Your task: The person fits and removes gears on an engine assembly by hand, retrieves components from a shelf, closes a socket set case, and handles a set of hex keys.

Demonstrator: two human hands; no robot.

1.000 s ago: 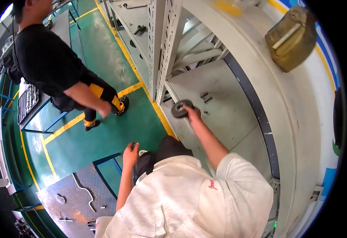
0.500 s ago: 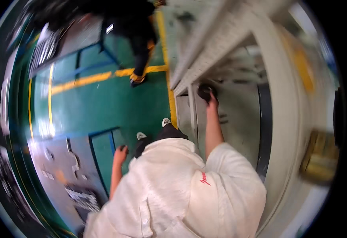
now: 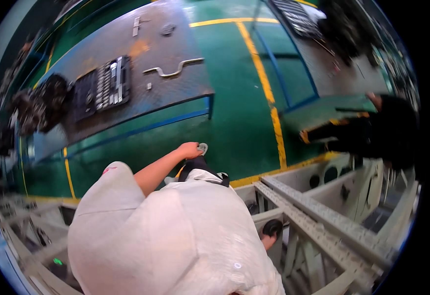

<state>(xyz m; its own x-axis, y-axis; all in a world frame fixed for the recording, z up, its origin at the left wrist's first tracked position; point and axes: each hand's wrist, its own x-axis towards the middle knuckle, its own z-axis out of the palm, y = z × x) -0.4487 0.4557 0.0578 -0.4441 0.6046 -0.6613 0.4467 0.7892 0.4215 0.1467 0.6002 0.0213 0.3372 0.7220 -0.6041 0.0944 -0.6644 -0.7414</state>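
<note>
My right hand (image 3: 268, 241) is at the lower right, partly hidden by my shirt. Its visible fingers close on the lower edge of a black round disc (image 3: 273, 227), beside the pale metal frame (image 3: 301, 216). The disc's exact kind does not show. My left hand (image 3: 190, 150) reaches forward past my waist with its fingers curled. A small grey patterned shape (image 3: 203, 148) shows at its fingertips, over my dark trousers. I cannot make out whether this is a held thing or my shoe.
A metal table (image 3: 175, 93) with blue legs stands front left. On it lie an open socket set case (image 3: 107, 86), a bent metal rod (image 3: 172, 71) and dark machine parts (image 3: 40, 105). Another person (image 3: 367, 135) in dark clothes is at the right, by a second table (image 3: 340, 73).
My view and body have turned left: the table now lies ahead, the pale frame below and right. The black disc stays with my right hand. My left hand has come forward.
</note>
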